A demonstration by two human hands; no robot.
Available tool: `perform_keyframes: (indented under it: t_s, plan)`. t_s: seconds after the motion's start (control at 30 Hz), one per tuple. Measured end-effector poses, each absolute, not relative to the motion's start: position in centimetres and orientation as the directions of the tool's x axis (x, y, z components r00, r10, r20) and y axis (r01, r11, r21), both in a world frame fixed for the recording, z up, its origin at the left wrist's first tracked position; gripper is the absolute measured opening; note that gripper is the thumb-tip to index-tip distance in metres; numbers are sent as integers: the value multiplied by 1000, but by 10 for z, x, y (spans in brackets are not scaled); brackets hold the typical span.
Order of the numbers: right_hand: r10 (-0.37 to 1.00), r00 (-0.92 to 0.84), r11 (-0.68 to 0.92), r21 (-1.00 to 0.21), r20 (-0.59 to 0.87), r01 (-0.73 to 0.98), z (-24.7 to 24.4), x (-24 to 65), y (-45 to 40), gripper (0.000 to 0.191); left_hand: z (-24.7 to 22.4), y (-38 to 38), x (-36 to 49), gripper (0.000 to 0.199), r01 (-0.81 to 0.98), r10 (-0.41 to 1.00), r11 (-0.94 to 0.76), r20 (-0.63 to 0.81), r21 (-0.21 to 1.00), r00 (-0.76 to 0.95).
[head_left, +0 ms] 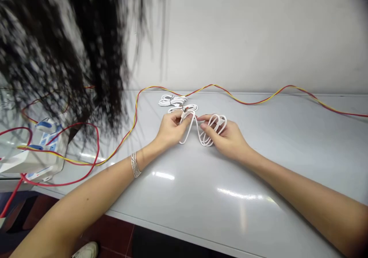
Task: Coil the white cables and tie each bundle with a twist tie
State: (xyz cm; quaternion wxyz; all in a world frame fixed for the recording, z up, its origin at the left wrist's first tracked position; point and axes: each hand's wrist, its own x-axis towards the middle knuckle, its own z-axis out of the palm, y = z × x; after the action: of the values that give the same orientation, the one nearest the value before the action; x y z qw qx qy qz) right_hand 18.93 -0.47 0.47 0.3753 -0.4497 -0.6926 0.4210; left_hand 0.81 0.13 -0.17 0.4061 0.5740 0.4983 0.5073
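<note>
A white cable (198,129) stretches between my two hands above the grey table. My left hand (172,127) pinches one end of it, where a plug with a reddish-brown part shows between thumb and fingers. Loose coils of the same cable loop around the fingers of my right hand (227,137), thumb and fingertips closed on them. Just beyond my left hand lie white cable bundles (171,101), the farther one bound with a dark tie. Part of the nearer bundle is hidden behind my left hand.
A twisted red and yellow wire (253,104) runs along the table's back by the wall. At left, a white power strip (51,147) with blue sockets has red cables looping around it. Dark hair (94,39) covers the upper left. The grey table (184,204) ends at a front edge.
</note>
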Motion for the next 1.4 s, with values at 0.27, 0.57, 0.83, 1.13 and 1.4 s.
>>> perform_keyframes:
  t_s: [0.27,0.57,0.83,1.13,1.4]
  plan:
    - [910,-396,281,-888,125,365,5,189,-5,25,9,-9,8,30,-17,979,-54,57,998,196]
    - [934,-322,264,-911,158,316,6,188,-2,23,6,-9,12,30,87,962,-205,185,975,200]
    - [927,-372,142,-965,52,219,1,189,-2,29,4,-4,7,34,183,982,-171,182,968,-42]
    - [918,-393,144,-967,52,208,2,188,-2,29,5,-2,5,45,58,989,-137,140,989,-57]
    - [930,-356,194,-943,90,270,-1,189,-3,29,12,-10,12,39,73,990,-92,83,993,115]
